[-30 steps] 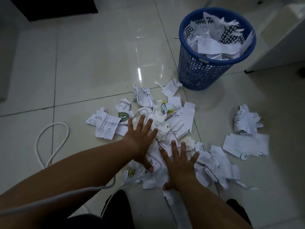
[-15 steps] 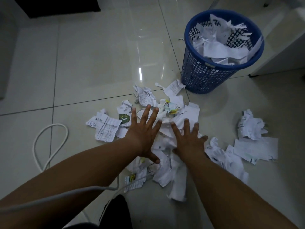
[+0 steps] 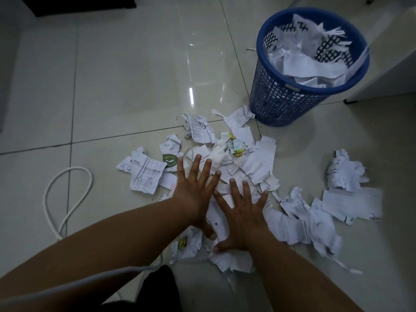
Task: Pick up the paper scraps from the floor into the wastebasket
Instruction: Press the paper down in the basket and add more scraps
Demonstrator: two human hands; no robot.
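Two bare forearms reach forward from bottom edge. Left hand (image 3: 195, 194) and right hand (image 3: 242, 212) lie flat, fingers spread, palms down on paper scraps (image 3: 249, 167); grip released on both, nothing grasped. Scraps heaped on tiled floor (image 3: 112, 86) under and beyond hands, more scattered to right. White cord (image 3: 54, 199) loops on floor at left. Farther right, blue wastebasket (image 3: 290, 97) stands upright, well filled with paper, one scrap possibly touching its base.
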